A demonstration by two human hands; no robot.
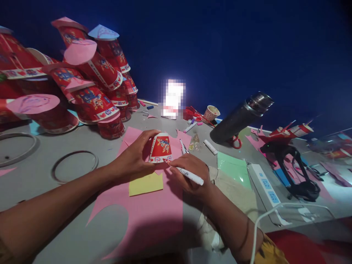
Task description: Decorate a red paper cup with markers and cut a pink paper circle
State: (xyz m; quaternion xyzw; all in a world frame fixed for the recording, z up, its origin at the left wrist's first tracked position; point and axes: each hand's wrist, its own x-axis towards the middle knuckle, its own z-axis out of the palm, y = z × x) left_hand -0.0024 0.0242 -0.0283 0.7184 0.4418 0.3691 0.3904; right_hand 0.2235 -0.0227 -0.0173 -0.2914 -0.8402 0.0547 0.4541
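Note:
My left hand (pixel 143 150) is closed around the side of a red paper cup (pixel 162 146) printed with blue figures and a white patterned band. The cup stands rim down over a cut pink paper sheet (pixel 154 216). A white acrylic marker (pixel 191 176) is gripped in my right hand (pixel 192 170), its tip against or very near the cup's lower band. A second white-and-dark pen (pixel 183 146) shows just behind my right hand. Below the cup, a yellow paper piece (pixel 145 185) lies on the pink sheet.
At the left, red cups (pixel 95 101) with paper cone tops are stacked high. A dark flask (pixel 242 117) stands at the back right. To the right lie a green sheet (pixel 233 168), a power strip (pixel 265 190), a white cable (pixel 255 227) and a black strapped object (pixel 294 172).

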